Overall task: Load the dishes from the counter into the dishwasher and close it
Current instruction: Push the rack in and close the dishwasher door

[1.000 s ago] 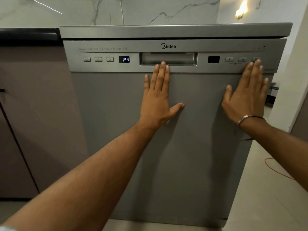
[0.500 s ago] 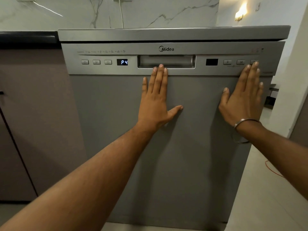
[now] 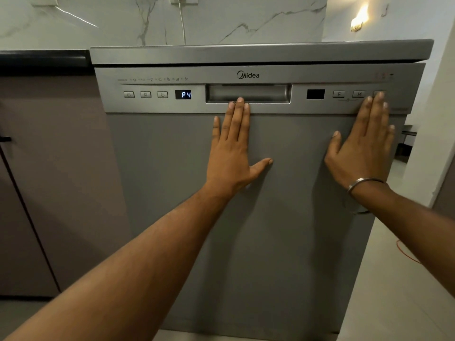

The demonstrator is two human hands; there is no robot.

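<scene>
- Head view: the left hand (image 3: 232,153) and right hand (image 3: 364,146) stay flat, fingers straight, pressing the dishwasher door (image 3: 246,242); nothing is gripped; little has moved since before, so the door looks shut; job nearly done.

A single wide-angle head view looks forward and slightly down from close in front of the dishwasher (image 3: 246,230), whose grey door fills most of the frame and bows outward at the edges from the lens. Both forearms reach in from the bottom corners, with the left hand (image 3: 234,153) and right hand (image 3: 364,148) flat on the door near the middle height of the picture. The marble wall (image 3: 221,18) runs along the top, cabinets (image 3: 49,180) lie to the left and the floor (image 3: 398,291) to the lower right.
</scene>
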